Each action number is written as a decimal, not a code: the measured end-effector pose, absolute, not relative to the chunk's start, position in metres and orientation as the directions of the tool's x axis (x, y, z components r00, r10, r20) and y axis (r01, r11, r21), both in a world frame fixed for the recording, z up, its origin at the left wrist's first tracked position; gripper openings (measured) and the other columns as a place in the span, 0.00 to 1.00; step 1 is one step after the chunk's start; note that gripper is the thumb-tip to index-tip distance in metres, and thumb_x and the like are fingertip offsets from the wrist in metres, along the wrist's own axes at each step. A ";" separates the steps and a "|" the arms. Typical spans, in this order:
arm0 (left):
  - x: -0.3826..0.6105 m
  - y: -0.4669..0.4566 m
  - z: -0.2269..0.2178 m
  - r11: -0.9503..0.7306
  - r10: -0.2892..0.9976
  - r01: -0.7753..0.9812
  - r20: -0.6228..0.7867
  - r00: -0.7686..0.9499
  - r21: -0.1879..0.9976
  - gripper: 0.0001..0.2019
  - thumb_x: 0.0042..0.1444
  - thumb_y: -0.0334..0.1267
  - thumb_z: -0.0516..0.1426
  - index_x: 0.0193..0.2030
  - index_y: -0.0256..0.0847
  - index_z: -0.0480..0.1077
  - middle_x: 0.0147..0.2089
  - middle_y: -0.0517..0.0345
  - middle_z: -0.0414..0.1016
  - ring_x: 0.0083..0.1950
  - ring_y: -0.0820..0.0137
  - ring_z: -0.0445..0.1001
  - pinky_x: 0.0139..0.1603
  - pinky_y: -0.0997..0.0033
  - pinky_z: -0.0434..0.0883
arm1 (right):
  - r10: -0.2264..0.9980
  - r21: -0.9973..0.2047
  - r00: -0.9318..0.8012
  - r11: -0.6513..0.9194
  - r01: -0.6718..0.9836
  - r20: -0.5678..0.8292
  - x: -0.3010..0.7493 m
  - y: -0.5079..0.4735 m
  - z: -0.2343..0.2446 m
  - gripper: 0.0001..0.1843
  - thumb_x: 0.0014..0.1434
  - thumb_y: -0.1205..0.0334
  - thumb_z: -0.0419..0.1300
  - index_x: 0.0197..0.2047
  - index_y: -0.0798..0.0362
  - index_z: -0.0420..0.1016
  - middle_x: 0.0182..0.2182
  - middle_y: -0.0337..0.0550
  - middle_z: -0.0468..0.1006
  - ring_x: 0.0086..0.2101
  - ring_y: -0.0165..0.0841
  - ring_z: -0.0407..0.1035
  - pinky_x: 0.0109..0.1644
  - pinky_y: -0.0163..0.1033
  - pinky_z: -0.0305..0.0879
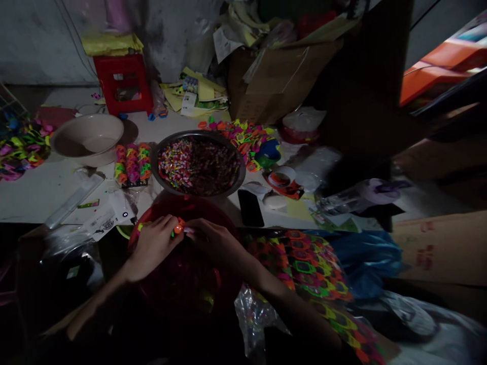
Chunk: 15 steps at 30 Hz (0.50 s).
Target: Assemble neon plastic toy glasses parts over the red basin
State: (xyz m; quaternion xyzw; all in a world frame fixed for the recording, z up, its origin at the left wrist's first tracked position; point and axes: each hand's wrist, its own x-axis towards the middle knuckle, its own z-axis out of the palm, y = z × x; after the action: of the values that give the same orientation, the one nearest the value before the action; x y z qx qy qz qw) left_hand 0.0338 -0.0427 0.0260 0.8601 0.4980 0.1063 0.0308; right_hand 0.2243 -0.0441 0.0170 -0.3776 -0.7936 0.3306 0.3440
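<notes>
Over a red basin [148, 210], my two hands meet close together. My left hand [158, 242] is closed on a small orange plastic piece [178, 226], with bits of yellow and green showing beside its fingers. My right hand [209, 235] pinches at the other side of this piece, where a small pale bit [187, 230] shows at its fingertips; its exact kind is too small to tell. Just beyond stands a metal bowl [243, 172] holding many tiny multicoloured pieces [177, 165]. Inside the red basin the contents are dark and mostly hidden.
Bright plastic pieces [247, 139] lie heaped behind the metal bowl. Left of it are stacked coloured pieces [133, 165] and a pale basin [89, 134]. A black phone [250, 208] lies near the table edge. A red stool [124, 83] and cardboard box [279, 76] stand behind.
</notes>
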 end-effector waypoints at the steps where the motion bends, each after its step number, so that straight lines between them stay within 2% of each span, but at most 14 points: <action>1: 0.035 -0.043 0.027 -0.505 0.860 0.853 0.159 0.484 0.134 0.03 0.60 0.35 0.55 0.38 0.39 0.68 0.37 0.57 0.77 0.39 0.65 0.76 0.34 0.68 0.67 | 0.818 -0.773 -0.484 0.514 0.372 0.311 0.223 -0.044 0.017 0.11 0.66 0.61 0.54 0.49 0.52 0.72 0.43 0.46 0.78 0.42 0.33 0.75 0.46 0.36 0.71; 6: 0.036 -0.042 0.028 -0.532 0.836 0.843 0.210 0.508 0.079 0.04 0.60 0.36 0.56 0.39 0.39 0.69 0.36 0.57 0.78 0.39 0.65 0.77 0.35 0.68 0.67 | 0.814 -0.748 -0.466 0.540 0.386 0.347 0.222 -0.041 0.016 0.11 0.66 0.64 0.54 0.50 0.52 0.72 0.43 0.47 0.77 0.43 0.33 0.74 0.47 0.36 0.71; 10: 0.035 -0.043 0.021 -0.549 0.808 0.835 0.274 0.522 0.027 0.05 0.60 0.37 0.56 0.41 0.39 0.70 0.37 0.56 0.80 0.39 0.65 0.77 0.35 0.67 0.66 | 0.823 -0.719 -0.485 0.527 0.453 0.296 0.223 -0.042 0.020 0.11 0.67 0.64 0.53 0.49 0.51 0.72 0.40 0.45 0.76 0.40 0.33 0.74 0.45 0.36 0.72; 15: 0.037 -0.044 0.018 -0.575 0.768 0.818 0.323 0.553 -0.031 0.05 0.59 0.36 0.58 0.40 0.37 0.72 0.37 0.54 0.80 0.37 0.64 0.77 0.32 0.66 0.66 | 0.824 -0.517 -0.542 0.539 0.665 0.161 0.220 -0.041 0.027 0.13 0.66 0.69 0.50 0.51 0.57 0.69 0.41 0.50 0.73 0.39 0.34 0.72 0.39 0.36 0.72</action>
State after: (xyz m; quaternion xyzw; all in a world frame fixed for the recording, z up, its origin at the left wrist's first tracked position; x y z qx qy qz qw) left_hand 0.0373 -0.0435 0.0177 0.8766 0.4523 0.1382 -0.0889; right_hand 0.2204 -0.0413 0.0272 -0.4357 -0.8547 0.2020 0.1974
